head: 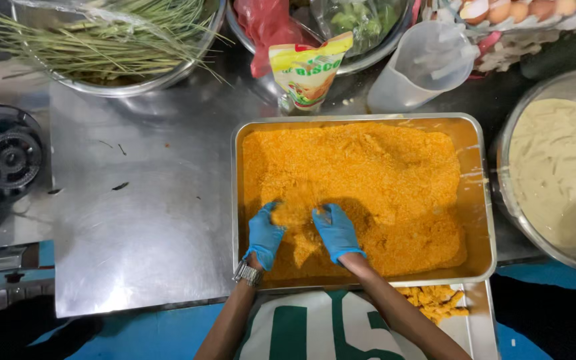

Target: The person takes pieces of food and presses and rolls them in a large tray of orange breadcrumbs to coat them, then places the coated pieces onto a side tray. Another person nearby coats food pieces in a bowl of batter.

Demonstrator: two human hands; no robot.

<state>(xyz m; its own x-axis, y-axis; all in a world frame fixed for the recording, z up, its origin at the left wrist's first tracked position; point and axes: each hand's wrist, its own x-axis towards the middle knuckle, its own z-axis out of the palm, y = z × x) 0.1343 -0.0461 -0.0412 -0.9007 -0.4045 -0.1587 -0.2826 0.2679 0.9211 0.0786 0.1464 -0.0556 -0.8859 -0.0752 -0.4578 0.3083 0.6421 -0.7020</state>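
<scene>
A rectangular metal tray (485,200) holds a thick layer of orange breadcrumbs (381,180). Both my hands wear blue gloves and rest in the crumbs at the tray's near left part. My left hand (263,233) and my right hand (335,230) cup a mound of crumbs (295,213) between them; whatever lies inside the mound is hidden. A metal watch sits on my left wrist (247,273).
A second tray (478,320) near me holds crumbed pieces (435,300). A bowl of pale batter (558,170) stands right. At the back are a bowl of green stalks (111,40), a yellow pouch (308,70), a plastic jug (421,67) and eggs (515,10). A gas burner (8,157) is left.
</scene>
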